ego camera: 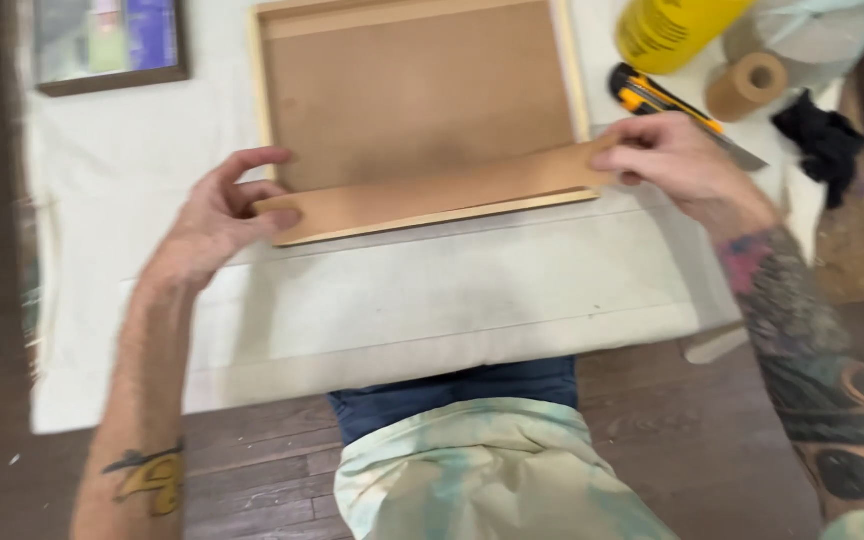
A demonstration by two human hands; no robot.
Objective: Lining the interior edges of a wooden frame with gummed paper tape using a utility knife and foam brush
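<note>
Here, in the head view, both bare hands work at a brown backing board that lies tilted in a pale wooden frame, its near edge lifted above the frame's near rail. The left hand pinches the board's left corner: the thumb presses on top, the fingers curl loosely above, so this grip is clenched on the board. The right hand takes the board's right corner in the same way, fingertips folded over the edge, a grip closed on the board. The board runs between the two hands, touching both.

The frame rests on a white cloth spread over the worktop. Just beyond the right hand lies a yellow and black utility knife, blade extended and pointing right. Near it stands a brown tape roll, with a yellow bottle behind it at the top edge. A black rag lies crumpled to the right of the knife. At the far left corner sits a dark-framed picture, well apart from the hands. Below the cloth, dark wooden floor shows beside the person's pale shirt.
</note>
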